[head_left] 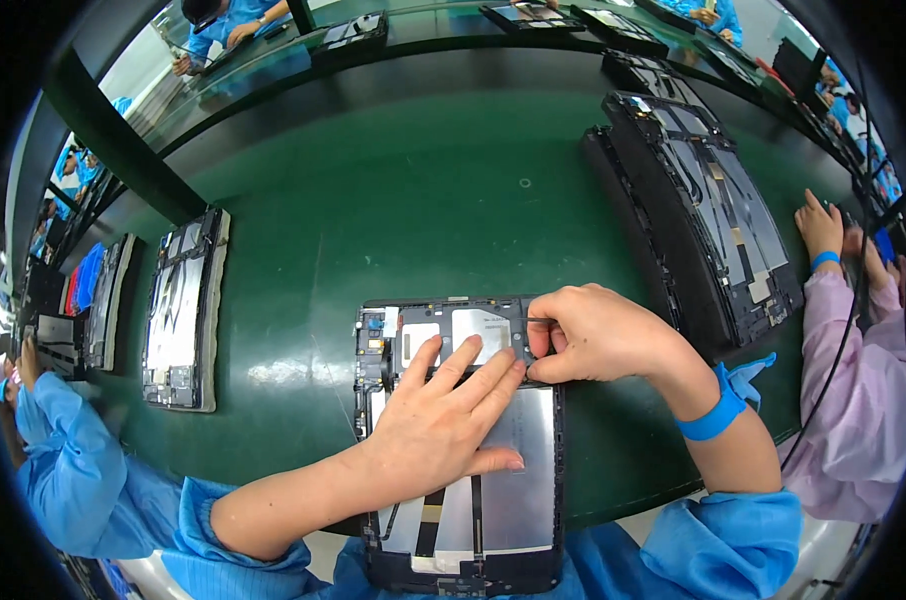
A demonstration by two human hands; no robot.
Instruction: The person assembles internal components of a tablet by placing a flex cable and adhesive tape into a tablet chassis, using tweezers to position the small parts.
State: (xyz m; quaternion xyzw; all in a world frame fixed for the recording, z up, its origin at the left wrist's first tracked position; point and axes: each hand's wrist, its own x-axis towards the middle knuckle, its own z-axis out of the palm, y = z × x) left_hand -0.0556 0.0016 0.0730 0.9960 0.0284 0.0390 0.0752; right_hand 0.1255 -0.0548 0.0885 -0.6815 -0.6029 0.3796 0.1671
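1. The opened tablet (pixel 523 440) lies at the green surface's (pixel 423 210) near edge.
2. Left hand (pixel 443 410): flat on the tablet, fingers spread.
3. Right hand (pixel 593 330): curled at its upper right edge, thumb and finger close; cannot tell what they hold.
4. Pile (pixel 718 215) stands right.

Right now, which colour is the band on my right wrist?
The wristband is bright blue; it shows best in the head view.
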